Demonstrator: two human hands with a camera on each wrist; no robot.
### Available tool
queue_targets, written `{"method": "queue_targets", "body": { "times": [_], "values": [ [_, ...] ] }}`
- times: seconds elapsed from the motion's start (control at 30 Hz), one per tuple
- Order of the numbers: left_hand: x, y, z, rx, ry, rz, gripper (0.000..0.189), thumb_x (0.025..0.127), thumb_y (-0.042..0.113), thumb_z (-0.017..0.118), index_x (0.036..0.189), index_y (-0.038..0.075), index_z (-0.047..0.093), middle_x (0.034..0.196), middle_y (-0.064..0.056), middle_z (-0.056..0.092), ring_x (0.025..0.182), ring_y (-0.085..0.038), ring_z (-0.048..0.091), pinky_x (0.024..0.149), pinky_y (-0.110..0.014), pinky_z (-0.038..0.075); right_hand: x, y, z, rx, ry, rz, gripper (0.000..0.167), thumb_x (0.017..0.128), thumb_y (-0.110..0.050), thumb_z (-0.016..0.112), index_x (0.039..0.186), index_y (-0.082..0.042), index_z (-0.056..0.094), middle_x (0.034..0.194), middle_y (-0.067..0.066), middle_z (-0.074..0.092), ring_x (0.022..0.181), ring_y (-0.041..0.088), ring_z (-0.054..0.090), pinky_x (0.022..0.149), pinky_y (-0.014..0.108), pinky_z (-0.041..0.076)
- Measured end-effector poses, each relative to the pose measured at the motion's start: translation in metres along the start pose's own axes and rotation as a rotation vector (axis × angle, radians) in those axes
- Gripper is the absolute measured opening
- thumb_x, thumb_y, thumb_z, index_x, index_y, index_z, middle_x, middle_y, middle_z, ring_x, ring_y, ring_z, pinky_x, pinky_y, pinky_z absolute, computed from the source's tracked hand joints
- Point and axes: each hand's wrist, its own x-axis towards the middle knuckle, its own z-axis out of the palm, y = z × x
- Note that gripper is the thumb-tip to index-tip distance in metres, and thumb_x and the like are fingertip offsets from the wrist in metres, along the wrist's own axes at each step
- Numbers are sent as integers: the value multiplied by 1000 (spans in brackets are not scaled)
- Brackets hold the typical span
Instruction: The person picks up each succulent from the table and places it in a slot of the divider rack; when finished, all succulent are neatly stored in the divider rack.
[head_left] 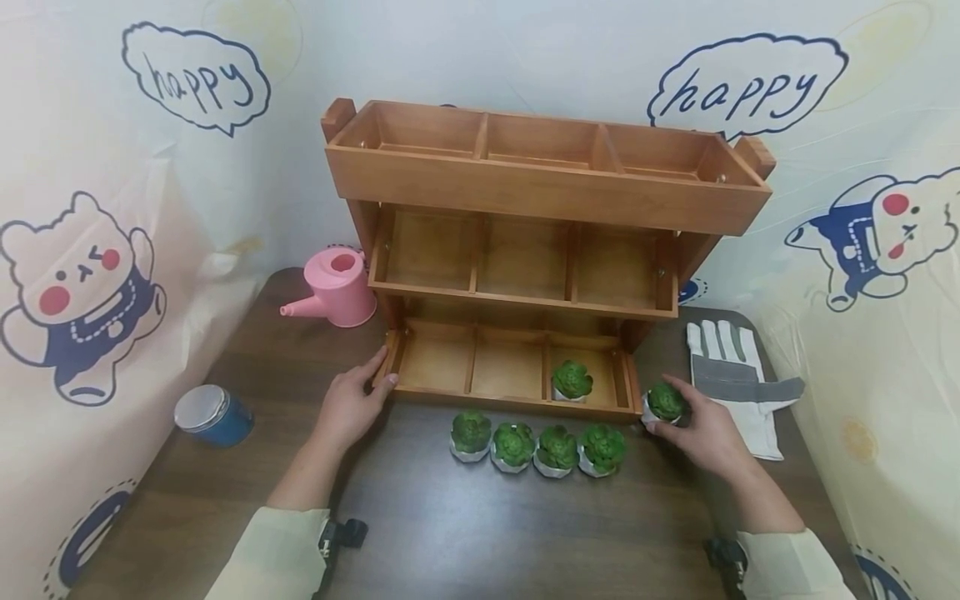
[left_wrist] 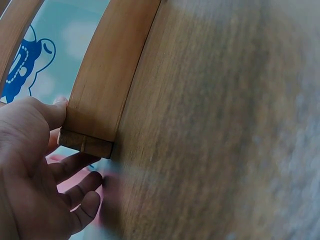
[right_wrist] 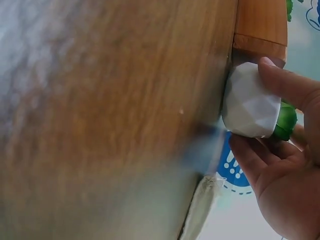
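Observation:
A three-tier wooden shelf (head_left: 547,193) with divided trays stands at the back of the table. My left hand (head_left: 356,402) grips the left front corner of its bottom tray (left_wrist: 95,110), thumb on the front board. At the tray's right end, my right hand (head_left: 705,429) holds a small potted succulent (head_left: 664,402), thumb and fingers around its white faceted pot (right_wrist: 251,101). Another succulent (head_left: 572,380) sits in the bottom tray's right compartment. In front of the shelf several more succulents, including one at the row's left end (head_left: 471,433), stand in a row on the table.
Behind the left hand stands a pink watering can (head_left: 342,285). A blue jar with a silver lid (head_left: 215,414) is at the table's left side. Grey and white work gloves (head_left: 735,375) lie right of the shelf. Printed cloth (head_left: 480,50) hangs around the table.

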Motion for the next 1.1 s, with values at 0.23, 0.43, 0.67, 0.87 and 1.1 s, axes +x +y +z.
{"method": "queue_targets", "body": {
  "times": [0.23,0.43,0.67,0.87,1.1],
  "values": [
    [0,0,-1,4,-3,-6,69,102,58,55,163,30,36,158,-22,45,143,-49,39,112,-73,31,-1,-5,-3,6,50,-13,80,84,-28,88,150,-3,50,126,32,65,113,49,64,91,63,51],
    [-1,0,-2,2,6,-4,69,103,56,56,162,29,36,157,-22,46,143,-48,40,113,-72,32,-2,-11,-7,8,96,-22,80,83,-30,89,149,-5,52,124,32,67,106,47,67,86,60,54],
    [-2,-1,-2,-1,9,-10,68,103,55,57,162,30,37,158,-21,46,143,-48,40,113,-72,32,-4,-16,-12,10,160,-38,76,82,-25,90,147,-6,55,115,26,71,96,38,70,77,50,56],
    [-2,-2,0,-9,25,9,64,104,48,60,161,28,39,157,-20,48,142,-47,41,113,-71,31,-7,-26,-19,13,171,-48,77,82,-30,90,147,-8,55,115,24,71,95,37,69,76,48,56],
    [-1,0,2,-9,34,25,64,103,47,61,161,27,41,156,-20,49,142,-47,43,114,-70,32,-7,-37,-22,18,152,-46,78,82,-33,90,148,-9,55,113,20,71,87,29,64,67,35,53]
  ]
}}
